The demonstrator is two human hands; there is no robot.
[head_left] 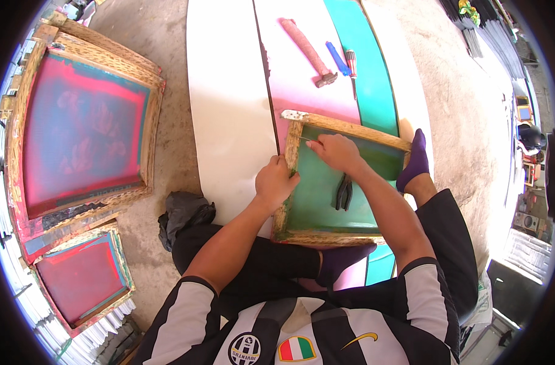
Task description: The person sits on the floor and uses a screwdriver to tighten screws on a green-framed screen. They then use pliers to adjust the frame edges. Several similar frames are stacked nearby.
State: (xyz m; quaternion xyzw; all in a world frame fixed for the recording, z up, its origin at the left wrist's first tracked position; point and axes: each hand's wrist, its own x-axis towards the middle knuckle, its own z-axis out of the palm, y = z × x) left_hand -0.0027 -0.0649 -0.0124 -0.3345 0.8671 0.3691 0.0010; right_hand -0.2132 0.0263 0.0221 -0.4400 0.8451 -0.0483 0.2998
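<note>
A wooden screen-printing frame [350, 129] with green mesh [317, 198] lies over my crossed legs. My left hand [275, 181] is closed on the frame's left rail, its fingers wrapped over the wood. At the upper left corner, my right hand [334, 152] is closed on a thin metal tool [306, 139]; its tip points left at the rail, and the handle is hidden in my fist. Black-handled pliers [343, 193] rest on the mesh just below my right hand.
A hammer [309, 53], a blue tool [337, 59] and a screwdriver [351, 68] lie ahead on the white, pink and teal board [228, 79]. To the left stand a large pink-and-blue screen [86, 131] and a smaller red one [83, 274]. A black plastic bag [185, 218] sits beside my left knee.
</note>
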